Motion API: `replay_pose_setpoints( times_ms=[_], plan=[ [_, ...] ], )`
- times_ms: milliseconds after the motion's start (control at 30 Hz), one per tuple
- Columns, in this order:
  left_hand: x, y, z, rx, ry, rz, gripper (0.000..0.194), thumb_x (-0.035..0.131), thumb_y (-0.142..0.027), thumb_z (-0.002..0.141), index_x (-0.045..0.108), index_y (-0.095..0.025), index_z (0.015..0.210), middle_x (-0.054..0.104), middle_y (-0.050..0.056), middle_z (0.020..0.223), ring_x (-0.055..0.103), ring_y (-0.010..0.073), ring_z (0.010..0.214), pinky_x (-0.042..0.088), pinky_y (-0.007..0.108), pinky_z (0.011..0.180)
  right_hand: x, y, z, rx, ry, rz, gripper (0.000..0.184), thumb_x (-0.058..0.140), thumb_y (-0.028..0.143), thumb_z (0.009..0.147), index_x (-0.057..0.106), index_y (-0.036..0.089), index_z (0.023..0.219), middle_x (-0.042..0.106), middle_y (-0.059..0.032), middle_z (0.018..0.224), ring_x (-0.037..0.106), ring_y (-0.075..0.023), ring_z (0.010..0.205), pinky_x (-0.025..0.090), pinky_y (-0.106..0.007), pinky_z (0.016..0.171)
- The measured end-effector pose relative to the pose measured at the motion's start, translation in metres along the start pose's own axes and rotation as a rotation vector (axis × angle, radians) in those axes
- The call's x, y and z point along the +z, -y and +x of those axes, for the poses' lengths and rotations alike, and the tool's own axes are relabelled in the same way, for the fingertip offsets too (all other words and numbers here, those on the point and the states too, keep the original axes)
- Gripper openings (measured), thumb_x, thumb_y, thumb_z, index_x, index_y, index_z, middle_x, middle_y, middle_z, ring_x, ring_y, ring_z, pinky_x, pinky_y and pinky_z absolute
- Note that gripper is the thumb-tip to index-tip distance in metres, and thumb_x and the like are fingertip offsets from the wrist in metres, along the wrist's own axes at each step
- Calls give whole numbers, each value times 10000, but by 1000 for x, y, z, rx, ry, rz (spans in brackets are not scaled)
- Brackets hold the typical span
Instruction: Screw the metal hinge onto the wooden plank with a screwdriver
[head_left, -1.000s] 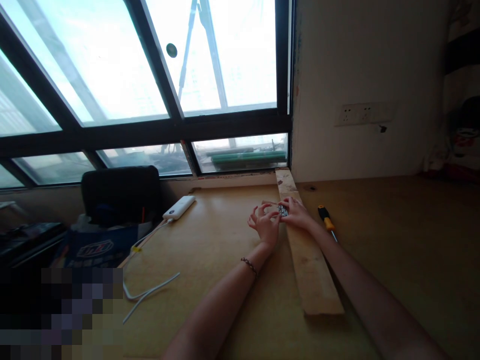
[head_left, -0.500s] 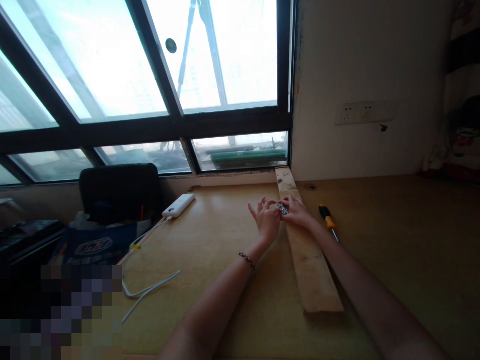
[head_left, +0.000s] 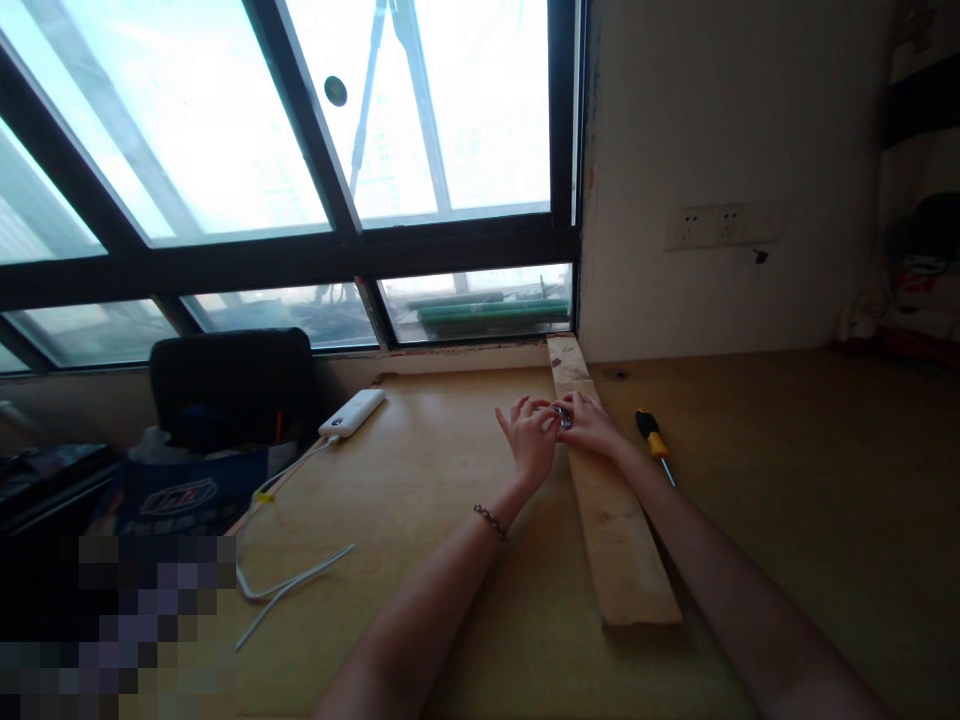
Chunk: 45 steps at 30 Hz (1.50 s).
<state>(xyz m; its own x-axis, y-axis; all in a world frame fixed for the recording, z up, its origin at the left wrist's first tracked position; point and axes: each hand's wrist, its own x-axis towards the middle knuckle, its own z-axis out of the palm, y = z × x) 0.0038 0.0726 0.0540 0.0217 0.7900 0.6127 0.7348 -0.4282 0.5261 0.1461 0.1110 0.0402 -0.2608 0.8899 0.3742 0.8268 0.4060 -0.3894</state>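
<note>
A long wooden plank (head_left: 615,540) lies on the wooden desk (head_left: 450,520), running away from me toward the window sill. Both hands meet over its far part. My left hand (head_left: 531,440) pinches a small shiny metal piece (head_left: 563,418) from the left, its other fingers curled above it. My right hand (head_left: 594,427) holds the same piece from the right, resting on the plank. The piece is too small to name for sure. My left wrist wears a beaded bracelet (head_left: 490,520).
A yellow-and-black screwdriver (head_left: 655,445) lies right of the plank. A white power bank (head_left: 352,412) with a white cable (head_left: 289,585) sits at the left. A black chair (head_left: 232,385) and a blue bag (head_left: 176,497) stand beyond the desk's left edge. Wall sockets (head_left: 712,226) are at the right.
My left hand's fingers have curled back in around the metal piece after spreading half a second ago. Both hands stay at the same spot on the plank.
</note>
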Motion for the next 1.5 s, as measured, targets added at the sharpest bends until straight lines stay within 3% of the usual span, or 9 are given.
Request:
replay_pose_setpoints(
  times_ms=[467,667,800,933,1100,1267,1367,1500],
  plan=[
    [2,3,0,91,75,-82,128,548,-268,805,675,-284,797,677,11,935,512,201,1023,-32,505,1055,-3,4,-1,-11,-3,-32,576,675,461,611,578,208,1120,520,-63,1129,487,-233,1045,318,-360,972],
    [10,9,4,-79,68,-139,122,545,-266,801,666,-257,809,676,10,930,563,185,935,22,544,1048,-3,5,-1,6,1,-26,643,683,513,586,556,210,1139,520,-62,1129,476,-244,1044,335,-366,945],
    [4,5,1,102,66,-16,160,485,-246,841,645,-251,838,669,10,958,549,174,995,-9,507,1075,-4,5,-1,1,12,-28,596,672,458,611,553,218,1144,513,-58,1136,477,-235,1040,329,-365,942],
    [-1,5,-2,279,140,53,179,444,-215,861,620,-251,859,670,7,947,542,165,1021,-16,464,1095,-4,5,-2,-3,4,-36,584,661,428,628,549,217,1161,515,-62,1137,472,-236,1050,320,-362,949],
    [10,12,4,87,76,-9,97,497,-246,835,588,-216,821,659,17,889,560,172,918,170,460,1051,-3,5,-1,-22,-16,-40,582,664,482,622,573,213,1130,526,-68,1118,487,-241,1031,320,-369,949],
    [17,20,12,-135,80,-108,99,564,-243,782,569,-183,861,658,34,842,583,177,849,348,377,900,-2,4,-1,-18,-25,-35,655,683,514,596,556,191,1152,532,-77,1123,490,-247,1031,321,-377,956],
    [14,20,15,-177,95,-158,163,591,-245,760,587,-189,913,668,31,844,591,176,847,372,344,850,-3,4,-1,-17,-17,-30,671,709,502,575,554,196,1151,530,-74,1123,489,-244,1035,319,-382,959],
    [9,14,12,-140,58,-162,100,597,-267,762,634,-213,837,678,16,844,579,179,876,363,351,867,-3,5,-1,-18,-17,-30,669,715,502,571,556,195,1143,525,-78,1123,487,-246,1037,317,-391,959]
  ],
)
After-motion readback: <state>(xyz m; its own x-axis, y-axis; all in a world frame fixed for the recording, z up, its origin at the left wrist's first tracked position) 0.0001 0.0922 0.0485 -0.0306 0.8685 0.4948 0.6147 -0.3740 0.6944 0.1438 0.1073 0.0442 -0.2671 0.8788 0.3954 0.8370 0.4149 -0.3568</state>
